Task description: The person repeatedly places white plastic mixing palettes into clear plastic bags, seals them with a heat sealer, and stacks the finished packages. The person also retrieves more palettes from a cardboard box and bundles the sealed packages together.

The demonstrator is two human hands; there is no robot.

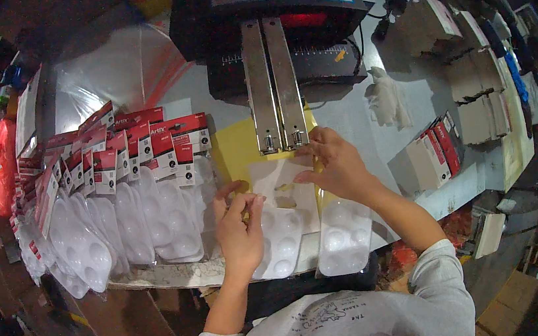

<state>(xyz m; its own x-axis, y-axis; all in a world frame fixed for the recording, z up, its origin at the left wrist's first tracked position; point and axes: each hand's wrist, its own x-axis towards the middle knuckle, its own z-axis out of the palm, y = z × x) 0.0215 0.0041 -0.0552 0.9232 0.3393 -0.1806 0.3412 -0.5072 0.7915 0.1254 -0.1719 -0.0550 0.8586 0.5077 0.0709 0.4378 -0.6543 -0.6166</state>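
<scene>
At the bench's near edge, the left hand rests on a white paint palette with round wells, its thumb and forefinger pinched together over the palette's upper left corner; what they pinch, if anything, is too small to tell. The right hand lies just beyond, fingers spread and partly curled, with fingertips touching the top of a pale card that covers the palette's upper end. This hand grips nothing visible. A second palette in a clear bag lies just right of the first, under the right wrist, its lower end overhanging the bench edge. Both palettes sit partly on a yellow sheet. Directly behind the card, two metal bars reach forward from a black machine and end just above the right fingertips. Left of the hands, a fanned row of bagged palettes with red header cards overlaps across the bench, the nearest one beside the left hand. Behind the row lies crumpled clear film. Right of the machine sits a crumpled white cloth, and further right a small stack of red and white boxes, well apart from the right hand. Grey cardboard stacks stand near the far right edge.
</scene>
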